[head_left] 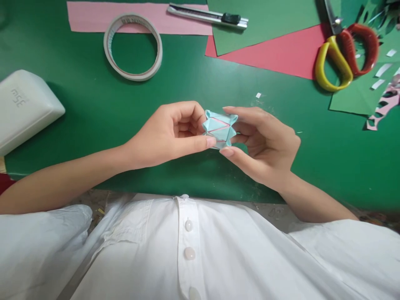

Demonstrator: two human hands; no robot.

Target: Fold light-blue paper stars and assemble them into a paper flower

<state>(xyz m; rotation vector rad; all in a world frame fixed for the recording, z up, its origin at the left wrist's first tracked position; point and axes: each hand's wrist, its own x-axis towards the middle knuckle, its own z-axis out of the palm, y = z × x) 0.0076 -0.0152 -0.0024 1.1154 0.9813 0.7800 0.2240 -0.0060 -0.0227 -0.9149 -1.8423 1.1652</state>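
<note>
Between my two hands, above the near part of the green table, is a small light-blue folded paper piece (222, 127) with pinched corners and thin pink lines across it. My left hand (175, 133) grips its left side, thumb along the lower edge and fingers curled behind. On the right side, my right hand (265, 141) has its thumb at the lower corner and its index finger at the upper corner, the other fingers bent. Part of the paper's back is hidden by my fingers.
A tape roll (107, 43) overlaps a pink paper strip (84, 17). A box cutter (206, 16) lies on the strip and green paper (265, 29). Red paper (281, 52), scissors (336, 62) and cut scraps (387, 100) lie right. A white block-shaped device (28, 108) sits left.
</note>
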